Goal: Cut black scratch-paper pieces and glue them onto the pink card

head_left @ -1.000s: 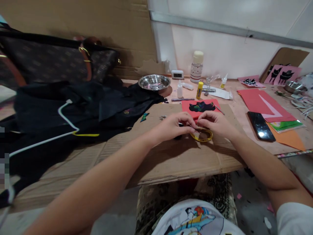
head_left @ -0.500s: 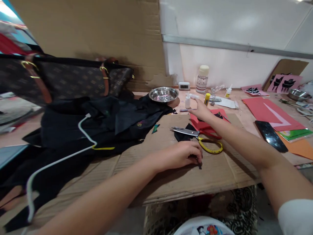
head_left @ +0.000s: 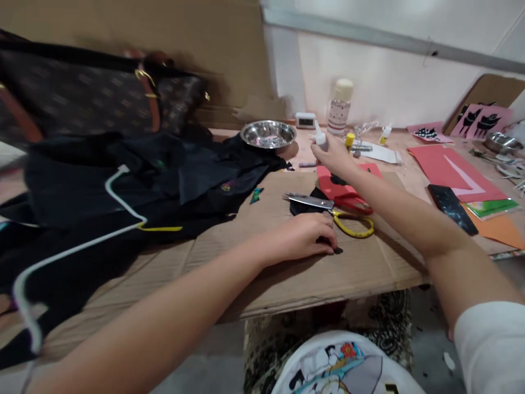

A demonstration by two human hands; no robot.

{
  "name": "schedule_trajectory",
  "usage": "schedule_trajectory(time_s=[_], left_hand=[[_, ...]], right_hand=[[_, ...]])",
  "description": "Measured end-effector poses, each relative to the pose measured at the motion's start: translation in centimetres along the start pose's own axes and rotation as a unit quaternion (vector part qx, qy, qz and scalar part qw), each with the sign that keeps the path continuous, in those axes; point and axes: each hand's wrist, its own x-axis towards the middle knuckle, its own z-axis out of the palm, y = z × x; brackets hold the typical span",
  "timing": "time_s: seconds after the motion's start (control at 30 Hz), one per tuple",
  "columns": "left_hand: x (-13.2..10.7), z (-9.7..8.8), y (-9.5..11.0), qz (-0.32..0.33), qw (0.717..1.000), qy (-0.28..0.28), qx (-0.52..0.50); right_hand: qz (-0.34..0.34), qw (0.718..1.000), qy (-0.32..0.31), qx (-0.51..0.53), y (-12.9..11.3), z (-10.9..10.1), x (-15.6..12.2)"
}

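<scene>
My right hand (head_left: 335, 157) is closed around a small white glue bottle (head_left: 320, 138) with a pointed nozzle, at the back of the table. Lower down, my left hand (head_left: 307, 235) rests on the cardboard sheet (head_left: 287, 282), fingers pinched on a small black scrap (head_left: 338, 250) whose edge sticks out. Just beyond the left hand lie scissors (head_left: 353, 225) with one yellow and one red handle loop, over a larger black piece (head_left: 298, 208). Red paper (head_left: 325, 180) with a black shape on it lies under my right forearm.
A metal bowl (head_left: 268, 142) holds small scraps. Behind stand a capped bottle (head_left: 340, 108), a white digital clock (head_left: 305, 120) and a yellow glue stick (head_left: 349, 140). Dark cloth (head_left: 102, 191) with a white cable covers the left, before a brown bag (head_left: 102, 98). A phone (head_left: 451, 208) lies right.
My right hand has taken hold of the white glue bottle and lifted it from the table. My left hand still pinches the black scrap, of which less shows. The view has tilted downward.
</scene>
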Motion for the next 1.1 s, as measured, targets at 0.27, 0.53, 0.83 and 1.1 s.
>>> schedule_trajectory(time_s=[0.27,0.53,0.83,1.1], left_hand=[[-0.2,0.2,-0.2,-0.023,0.999,0.035,-0.035],[-0.2,0.6,0.5,-0.043,0.997,0.055,-0.040],[-0.2,0.5,0.5,-0.058,0.995,0.050,-0.061],[-0.1,0.8,0.3,-0.048,0.996,0.048,-0.054]], right_hand=[[-0.141,0.946,-0.288,0.057,1.1,-7.0,-13.1],[-0.247,0.900,-0.358,0.032,2.9,-7.5,-14.8],[-0.327,0.887,-0.325,-0.033,3.4,-6.7,-15.8],[-0.353,0.880,-0.314,-0.037,3.5,-6.6,-15.7]])
